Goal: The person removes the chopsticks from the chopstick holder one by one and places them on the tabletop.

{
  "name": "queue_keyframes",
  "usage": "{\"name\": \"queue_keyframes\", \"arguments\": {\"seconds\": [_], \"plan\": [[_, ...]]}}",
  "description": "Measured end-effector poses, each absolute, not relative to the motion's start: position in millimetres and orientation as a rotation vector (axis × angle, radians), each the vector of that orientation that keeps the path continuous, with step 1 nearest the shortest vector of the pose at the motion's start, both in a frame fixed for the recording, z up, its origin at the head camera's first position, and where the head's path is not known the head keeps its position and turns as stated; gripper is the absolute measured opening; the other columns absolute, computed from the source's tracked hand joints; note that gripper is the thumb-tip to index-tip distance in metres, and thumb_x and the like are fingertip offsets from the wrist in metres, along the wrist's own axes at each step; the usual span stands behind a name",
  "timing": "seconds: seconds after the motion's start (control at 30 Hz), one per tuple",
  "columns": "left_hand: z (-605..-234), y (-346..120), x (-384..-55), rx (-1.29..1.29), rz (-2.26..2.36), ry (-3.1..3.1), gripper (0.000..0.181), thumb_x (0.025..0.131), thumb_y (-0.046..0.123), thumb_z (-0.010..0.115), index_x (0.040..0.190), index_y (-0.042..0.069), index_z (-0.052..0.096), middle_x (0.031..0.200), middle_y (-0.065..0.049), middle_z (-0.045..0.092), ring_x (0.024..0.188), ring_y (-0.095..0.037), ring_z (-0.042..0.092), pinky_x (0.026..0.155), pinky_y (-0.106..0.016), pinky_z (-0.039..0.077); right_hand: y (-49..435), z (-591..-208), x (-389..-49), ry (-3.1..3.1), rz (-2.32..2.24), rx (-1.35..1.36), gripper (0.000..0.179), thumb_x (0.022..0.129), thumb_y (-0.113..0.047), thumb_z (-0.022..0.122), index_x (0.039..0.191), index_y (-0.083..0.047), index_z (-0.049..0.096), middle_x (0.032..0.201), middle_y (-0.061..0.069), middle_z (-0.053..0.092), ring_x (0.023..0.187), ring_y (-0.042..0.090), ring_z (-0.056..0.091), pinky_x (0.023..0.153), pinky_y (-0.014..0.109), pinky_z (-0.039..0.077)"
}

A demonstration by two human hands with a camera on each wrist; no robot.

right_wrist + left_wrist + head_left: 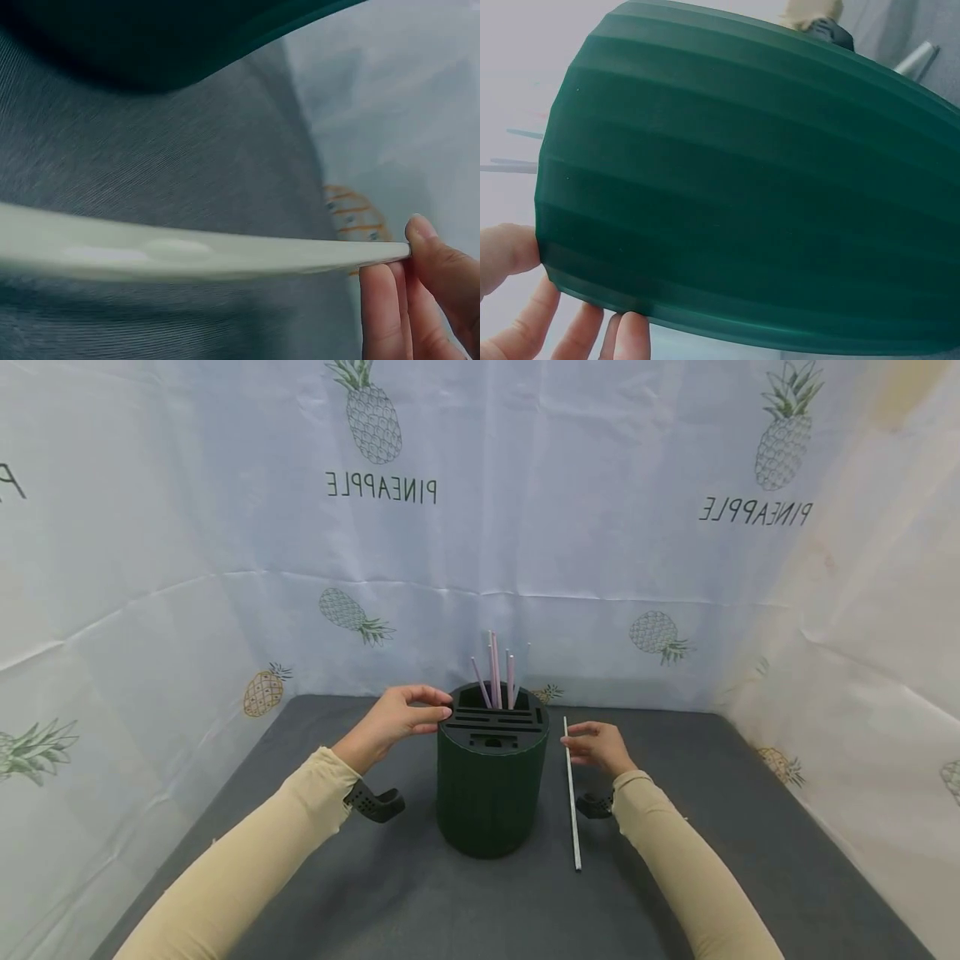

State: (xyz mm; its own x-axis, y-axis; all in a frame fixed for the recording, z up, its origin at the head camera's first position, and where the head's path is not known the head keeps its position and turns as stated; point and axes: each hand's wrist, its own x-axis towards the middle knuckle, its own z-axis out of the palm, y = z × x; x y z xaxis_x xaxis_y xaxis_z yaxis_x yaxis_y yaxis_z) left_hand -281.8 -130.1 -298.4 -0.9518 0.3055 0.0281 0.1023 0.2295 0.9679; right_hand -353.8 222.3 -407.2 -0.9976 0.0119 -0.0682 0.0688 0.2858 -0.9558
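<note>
A dark green, round utensil holder (491, 802) with a slotted top stands upright on the grey table. My left hand (397, 718) grips its upper left edge; in the left wrist view the thumb (506, 255) is at the rim and the fingertips (634, 330) touch the ribbed side. To the right of the holder, my right hand (596, 745) pinches a long white straw (573, 814) near its far end. The straw slants down toward the front, apart from the holder. Several pink, purple and pale straws (495, 672) stand in the holder's open rear compartment.
The dark grey tabletop (360, 893) extends around the holder. Behind it and at both sides hangs a white curtain (525, 543) printed with pineapples. A dark wrist mount (378, 804) sits below my left wrist, and another (595, 806) below the right.
</note>
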Motion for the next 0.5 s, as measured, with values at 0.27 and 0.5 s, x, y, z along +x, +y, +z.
{"name": "queue_keyframes", "arguments": {"seconds": [0.27,0.5], "plan": [[-296.4,-129.2,-280.0,0.393,1.808,2.335,0.037,0.094,0.015,0.065,0.127,-0.001,0.058,0.134,-0.018,0.052,0.118,-0.027,0.058,0.103,-0.045,0.049,217.1,-431.0,-355.8,2.516,-1.765,0.177,0.037,0.086,-0.005,0.072,0.119,0.008,0.062,0.105,0.022,0.07,0.082,0.02,0.071,0.072,0.035,0.062],[-297.1,-129.0,-281.2,0.394,1.799,2.337,0.037,0.093,0.016,0.066,0.126,0.0,0.059,0.133,-0.017,0.053,0.117,-0.026,0.058,0.103,-0.045,0.049,214.1,-442.6,-360.5,2.53,-1.665,0.293,0.039,0.081,-0.006,0.078,0.117,0.003,0.065,0.108,0.023,0.067,0.077,0.017,0.07,0.067,0.031,0.062]]}}
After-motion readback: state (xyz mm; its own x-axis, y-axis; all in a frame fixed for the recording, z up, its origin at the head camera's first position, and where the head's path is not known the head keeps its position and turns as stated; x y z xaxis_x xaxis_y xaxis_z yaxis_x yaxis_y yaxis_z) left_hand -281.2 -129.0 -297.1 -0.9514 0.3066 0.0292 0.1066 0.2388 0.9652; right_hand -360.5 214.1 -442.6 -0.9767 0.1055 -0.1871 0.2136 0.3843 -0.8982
